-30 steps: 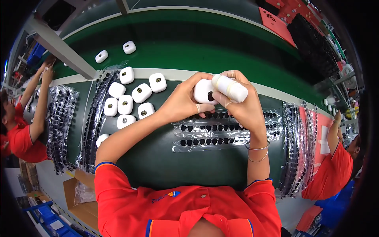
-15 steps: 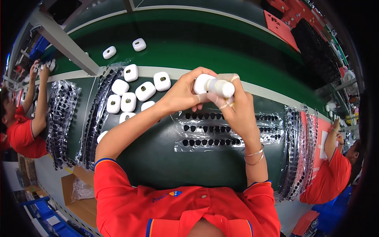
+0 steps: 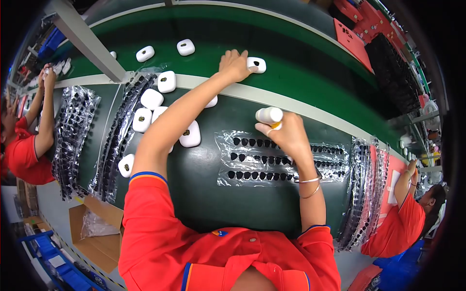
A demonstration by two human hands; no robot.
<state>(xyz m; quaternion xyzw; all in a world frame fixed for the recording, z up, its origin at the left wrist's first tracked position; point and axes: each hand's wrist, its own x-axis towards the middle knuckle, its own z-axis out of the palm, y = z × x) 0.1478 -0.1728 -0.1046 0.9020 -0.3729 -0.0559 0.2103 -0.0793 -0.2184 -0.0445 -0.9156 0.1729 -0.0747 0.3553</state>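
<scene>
My left hand [image 3: 234, 66] is stretched over the green belt, fingers apart. Its thumb is at the edge of a rounded white case [image 3: 257, 64] with a black patch on its face; whether they touch I cannot tell. In my right hand [image 3: 290, 136] is a short white cylinder with a rounded end [image 3: 269, 115], a bit of yellow showing beside it. That hand is above a clear film sheet [image 3: 223, 167] bearing rows of small black pieces. Several more white cases lie left of the sheet, one [image 3: 190, 134] partly behind my left forearm.
Two white cases [image 3: 185, 47] sit farther left on the belt [image 3: 310, 72]. Film strips with black pieces [image 3: 75, 140] hang over the table's left side, others [image 3: 357, 189] on the right. A grey post [image 3: 90, 46] rises at left. Co-workers [image 3: 24, 160] work on both sides.
My hands have separated. The left has reached out to the belt, where a white case now lies beside it; the right has drawn down and slightly back with the white cylinder.
</scene>
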